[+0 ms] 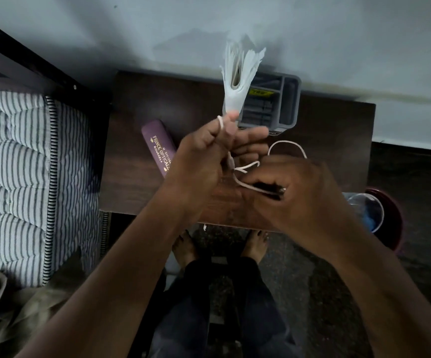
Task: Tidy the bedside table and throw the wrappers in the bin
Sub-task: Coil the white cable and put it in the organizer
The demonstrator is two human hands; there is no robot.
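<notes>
**Hands full above the bedside table**

Our left hand [206,153] pinches a crumpled white paper wrapper [237,81] and thin white cable [245,174]. Our right hand [302,192] curls round a dark pen [268,188]. Below: dark wooden bedside table [338,140]. Next, probably: wrapper to the maroon bin [395,223], right of our grip.

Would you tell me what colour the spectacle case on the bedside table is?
Purple, with gold lettering, on the spectacle case; the head view shows it.

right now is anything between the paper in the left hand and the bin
Nothing solid shows. The left hand pinches the paper above the table; the bin sits on the floor past the table's right edge. The right hand and white cable lie along that path.
</notes>
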